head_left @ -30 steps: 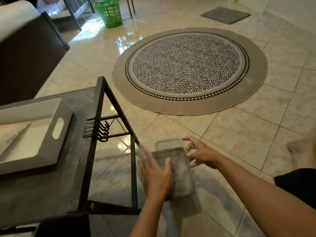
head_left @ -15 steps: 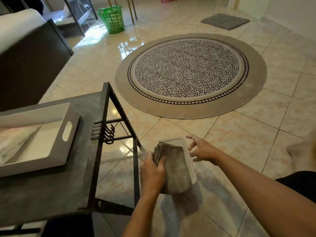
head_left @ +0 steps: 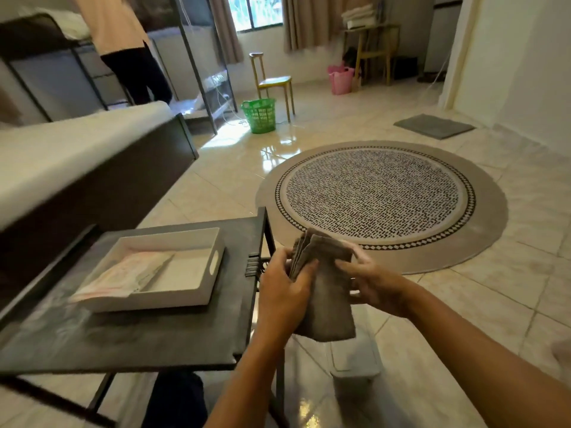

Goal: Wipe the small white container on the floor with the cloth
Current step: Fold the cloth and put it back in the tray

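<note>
down on the tiled floor [head_left: 509, 304], just off the near right corner of the dark counter [head_left: 173, 332], sits the small white container [head_left: 355, 359], low and boxy with rounded corners, its flat top facing up. both hands are above it and clear of it. the cloth [head_left: 327, 291] hangs between them, folded into several layers that fan apart at the top and drop in a flat panel toward the container.

the left hand [head_left: 285, 293] is closed around the left edge of the cloth, thumb across the front and fingers curled behind. the right hand [head_left: 375, 284] pinches the upper right edge between thumb and fingers, the rest of its fingers loosely bent.

the cloth looks soft, thick and limp; it will sag wherever it is not held, so it is best bunched or kept folded in the palm to give a firm pad. the container appears to be light plastic, stiff and smooth, so on glossy tile it will likely slide or tip under a sideways wipe. a sensible hold would be one hand on a short end or pressing down on the lid, while the other wipes the top and sides. whether the lid is clipped shut cannot be told.

a white tray [head_left: 197, 291] rests on the counter's far half, well apart from the work.
</note>
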The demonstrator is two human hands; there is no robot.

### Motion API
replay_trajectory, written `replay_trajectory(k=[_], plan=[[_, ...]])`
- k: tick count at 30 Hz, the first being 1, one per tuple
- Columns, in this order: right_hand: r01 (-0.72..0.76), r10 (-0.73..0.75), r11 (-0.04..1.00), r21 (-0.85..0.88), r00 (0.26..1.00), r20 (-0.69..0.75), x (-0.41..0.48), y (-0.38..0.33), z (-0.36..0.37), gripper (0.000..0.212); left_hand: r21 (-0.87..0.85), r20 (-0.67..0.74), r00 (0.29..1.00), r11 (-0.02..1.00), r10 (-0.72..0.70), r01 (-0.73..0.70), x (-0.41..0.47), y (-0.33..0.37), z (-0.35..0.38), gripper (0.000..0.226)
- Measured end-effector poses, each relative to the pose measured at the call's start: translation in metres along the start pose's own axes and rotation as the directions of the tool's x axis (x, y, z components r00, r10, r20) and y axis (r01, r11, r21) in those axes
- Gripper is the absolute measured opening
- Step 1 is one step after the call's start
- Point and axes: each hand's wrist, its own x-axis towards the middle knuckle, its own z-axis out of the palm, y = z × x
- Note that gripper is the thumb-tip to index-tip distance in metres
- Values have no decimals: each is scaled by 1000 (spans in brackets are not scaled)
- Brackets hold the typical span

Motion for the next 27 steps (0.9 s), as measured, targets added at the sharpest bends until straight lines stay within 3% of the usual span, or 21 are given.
replay_trajectory(k=[5,10,12,17,22,25,27], plan=[[201,-192,969,-146,979,70,0,-55,63,87,88,-85,995,994,-58,65,10,22,-81,11],[339,-339,810,-479,937,89,38,-82,140,37,252,-193,978,959,-84,132,38,16,-169,16],[341,-365,709,-617,926,92,63,-87,167,30,343,-237,966,922,-101,181,57,3,-199,16],[300,-357,557,-774,928,103,121,-92,213,40,469,-291,947,842,-137,266,98,-30,-241,11],[206,-315,355,-912,945,91,157,-83,231,31,546,-259,945,777,-200,315,120,-59,-245,11],[167,-274,186,-968,955,112,160,-75,236,23,639,-202,952,705,-232,307,122,-68,-243,15],[146,-323,67,-987,939,117,157,-69,238,21,705,-148,953,648,-264,289,120,-72,-240,20]])
